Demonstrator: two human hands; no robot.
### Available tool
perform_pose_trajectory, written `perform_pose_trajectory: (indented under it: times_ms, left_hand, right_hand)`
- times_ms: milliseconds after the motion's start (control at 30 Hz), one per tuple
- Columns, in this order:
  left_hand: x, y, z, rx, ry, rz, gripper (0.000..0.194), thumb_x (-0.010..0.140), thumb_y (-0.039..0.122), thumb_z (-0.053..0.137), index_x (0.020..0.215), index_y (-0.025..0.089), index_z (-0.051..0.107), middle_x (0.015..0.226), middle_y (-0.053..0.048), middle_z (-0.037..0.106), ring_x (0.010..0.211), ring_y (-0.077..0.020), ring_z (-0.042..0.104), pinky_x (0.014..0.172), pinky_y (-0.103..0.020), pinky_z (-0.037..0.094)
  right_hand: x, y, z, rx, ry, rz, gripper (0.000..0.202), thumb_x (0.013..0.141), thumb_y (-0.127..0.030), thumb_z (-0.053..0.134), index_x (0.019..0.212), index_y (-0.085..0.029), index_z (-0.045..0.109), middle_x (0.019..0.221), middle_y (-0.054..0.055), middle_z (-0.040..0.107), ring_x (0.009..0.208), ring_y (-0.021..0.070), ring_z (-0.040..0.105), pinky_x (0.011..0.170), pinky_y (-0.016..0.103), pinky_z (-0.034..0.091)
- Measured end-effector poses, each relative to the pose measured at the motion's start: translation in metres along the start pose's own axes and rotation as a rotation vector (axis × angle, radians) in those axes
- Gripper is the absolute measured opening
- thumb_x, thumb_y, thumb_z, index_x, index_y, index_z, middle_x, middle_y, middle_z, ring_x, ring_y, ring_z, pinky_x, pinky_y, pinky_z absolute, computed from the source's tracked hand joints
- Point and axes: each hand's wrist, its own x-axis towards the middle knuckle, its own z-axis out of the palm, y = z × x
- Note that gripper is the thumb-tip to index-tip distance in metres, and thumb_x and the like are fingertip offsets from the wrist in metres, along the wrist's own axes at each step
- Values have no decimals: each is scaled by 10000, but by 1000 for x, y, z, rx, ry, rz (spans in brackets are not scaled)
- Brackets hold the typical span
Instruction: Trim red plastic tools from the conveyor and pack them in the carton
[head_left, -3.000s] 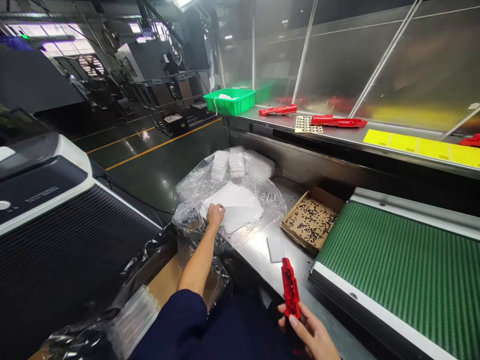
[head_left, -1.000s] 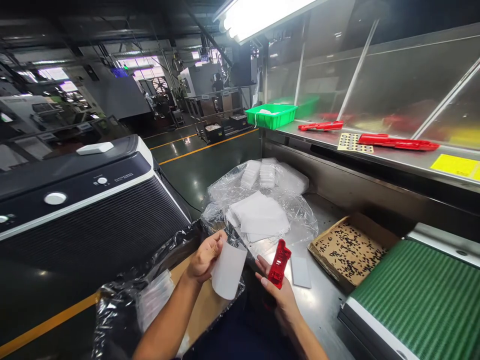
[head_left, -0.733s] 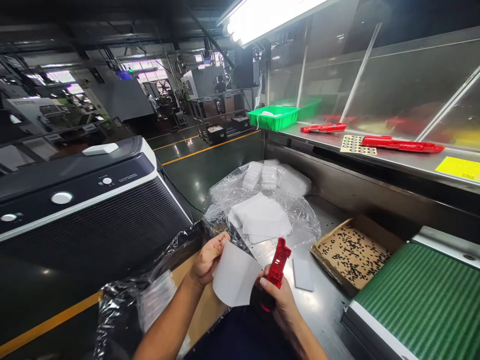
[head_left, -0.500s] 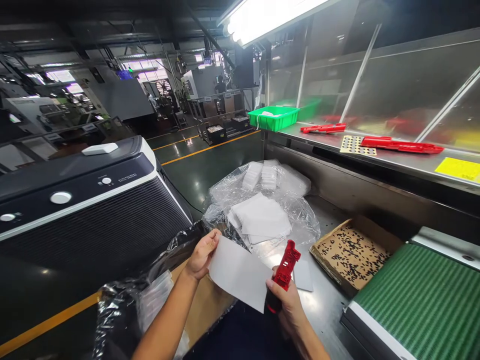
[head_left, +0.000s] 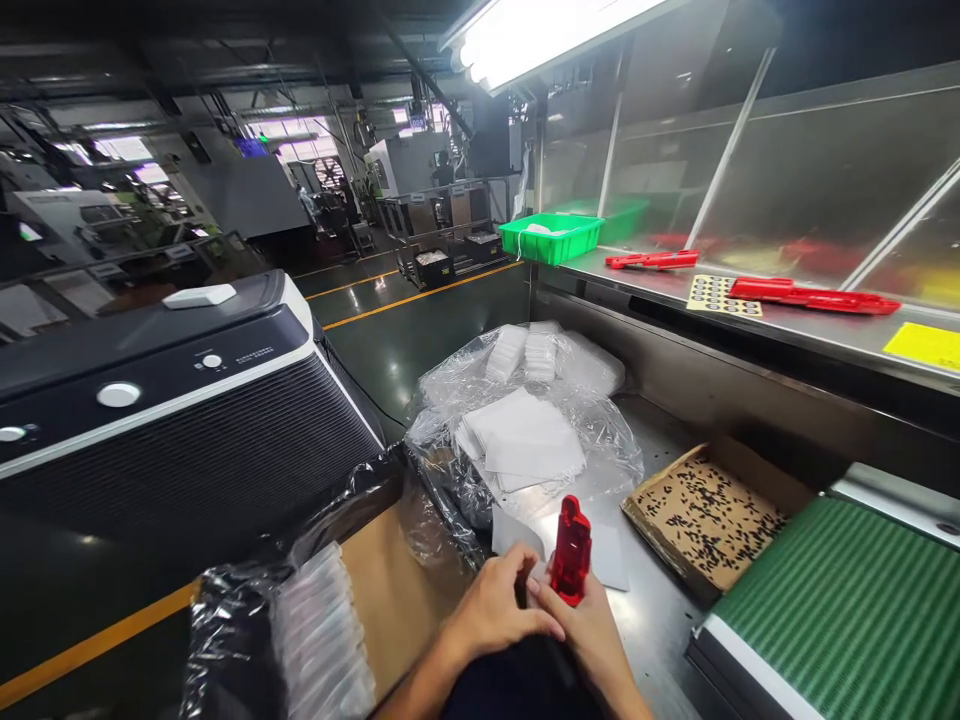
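Note:
My right hand [head_left: 596, 625] grips a red plastic part [head_left: 572, 555], its upper end pointing up and away from me. Close against it on the left, my left hand [head_left: 495, 605] curls its fingers and thumb around a white sheet [head_left: 516, 533]. That sheet is bent towards the lower end of the red part, which the hands hide. Just beyond, a stack of white sheets [head_left: 529, 440] lies on clear plastic film [head_left: 615, 440]. Another pale sheet [head_left: 609, 558] rests flat on the metal bench, partly behind the right hand.
At left, an open carton [head_left: 390, 580] lined with black plastic holds a row of wrapped pieces [head_left: 326, 625]. A cardboard tray [head_left: 701, 510] of small black bits and a green ribbed conveyor [head_left: 847, 600] stand right. The shelf carries a green bin [head_left: 551, 240] and red parts [head_left: 814, 295].
My left hand has moved right and down to meet the right hand, bringing the sheet from spread flat to bent around by the red part. The red part has turned more upright.

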Motion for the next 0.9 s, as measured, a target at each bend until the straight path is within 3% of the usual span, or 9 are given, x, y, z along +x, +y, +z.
perform_pose_trajectory:
  times_ms: [100,233,367,467,533,633,800,900]
  left_hand:
    - [3,-3,10,-83,-17,-19,387,578,263,801,878,190,567,717,51,607,605,-106,502,523,-188,371]
    - [2,-9,8,-163,-33,-9,250,714,292,654,928,176,597,695,28,614,538,-111,545,500,-200,431]
    - [-2,-9,8,17,10,108,201,838,318,554,919,173,669,679,-6,654,550,-123,579,529,-207,442]
    - [-3,-5,8,216,71,207,230,880,275,499,908,194,713,781,-41,710,671,-159,641,595,-226,477]
    - [-3,-4,9,277,92,260,270,845,213,513,1031,201,708,911,-61,731,766,-187,674,658,-249,513]
    - [0,-8,14,364,167,350,478,758,124,540,1221,200,631,974,-81,723,818,-221,682,721,-300,537]
    - [5,-17,26,440,369,400,196,777,108,525,891,210,647,804,-60,688,737,-220,656,663,-310,508]
    - [7,-21,33,396,390,384,203,811,98,465,867,212,622,799,-51,687,720,-205,654,665,-302,502]
  right_hand:
    - [-2,7,-4,62,14,20,491,515,-498,850,786,-162,615,657,17,625,606,181,575,594,301,492]
    - [-2,10,-13,10,57,-20,474,544,-498,834,799,-166,611,643,-1,604,588,169,557,573,287,483]
    - [-4,-2,-16,-92,85,-40,462,541,-525,813,751,-167,610,627,13,608,596,187,560,584,304,488]
    - [-5,-9,-17,-176,89,-83,438,550,-537,795,728,-178,617,627,26,616,597,199,558,587,318,490]
    - [-6,-10,-17,-212,65,-124,397,582,-519,780,732,-189,619,648,30,626,607,204,562,598,321,493]
    - [-6,-9,-18,-224,-7,-160,346,647,-499,742,761,-193,629,713,43,658,658,218,593,650,327,508]
    - [-6,-9,-20,-253,-17,-145,331,666,-493,711,750,-183,630,702,51,661,652,220,592,635,322,504]
    - [-8,-11,-17,-242,81,-148,329,674,-489,693,766,-180,630,711,55,671,652,222,598,642,328,502]
